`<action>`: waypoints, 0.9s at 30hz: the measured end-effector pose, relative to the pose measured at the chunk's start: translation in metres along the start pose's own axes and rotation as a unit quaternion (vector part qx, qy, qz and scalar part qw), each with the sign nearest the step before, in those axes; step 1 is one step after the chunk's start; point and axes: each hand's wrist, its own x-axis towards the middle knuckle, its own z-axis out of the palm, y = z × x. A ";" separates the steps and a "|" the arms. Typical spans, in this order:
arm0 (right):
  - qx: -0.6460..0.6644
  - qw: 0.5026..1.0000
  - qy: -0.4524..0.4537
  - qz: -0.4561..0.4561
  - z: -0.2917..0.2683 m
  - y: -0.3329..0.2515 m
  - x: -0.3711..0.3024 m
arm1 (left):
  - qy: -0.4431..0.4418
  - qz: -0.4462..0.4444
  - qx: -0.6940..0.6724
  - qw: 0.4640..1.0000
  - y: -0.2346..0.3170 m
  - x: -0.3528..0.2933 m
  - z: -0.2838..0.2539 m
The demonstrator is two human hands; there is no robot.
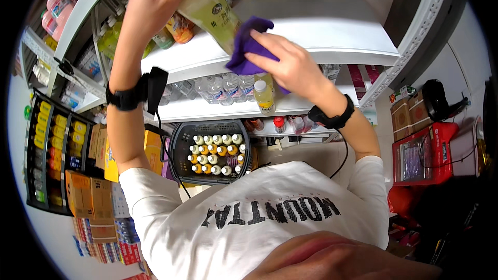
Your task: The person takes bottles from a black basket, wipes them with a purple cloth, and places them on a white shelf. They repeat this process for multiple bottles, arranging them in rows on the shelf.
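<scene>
My left hand [151, 1] is closed around the upper end of a large pale-green drink bottle [211, 13], held tilted in front of the white shelf. A purple cloth [243, 46] is pressed against the bottle's lower end. My right hand [290, 65] grips this cloth, its fingers bent over the fabric. Part of the bottle's base is hidden behind the cloth. Both wrists wear black straps with cables.
The white shelf [332, 33] carries cans and bottles at its back and left. Below, clear water bottles [231, 87] and a yellow drink bottle [263, 97] line a lower shelf. A black basket [179, 130] of small white-capped bottles stands beneath. Cardboard boxes [85, 194] are at left.
</scene>
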 end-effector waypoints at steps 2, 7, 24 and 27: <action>-0.058 0.996 -0.057 0.025 -0.011 0.021 -0.008 | 0.003 0.034 0.041 0.999 -0.022 0.023 0.015; -0.127 0.979 -0.093 0.127 -0.031 0.082 -0.039 | -0.078 0.021 0.062 0.995 -0.059 0.064 0.044; 0.142 0.928 -0.142 0.314 -0.056 0.124 -0.060 | -0.168 0.030 0.213 0.962 -0.059 0.079 0.077; 0.151 0.928 -0.127 0.318 -0.056 0.121 -0.059 | -0.170 0.003 0.196 0.966 -0.072 0.096 0.090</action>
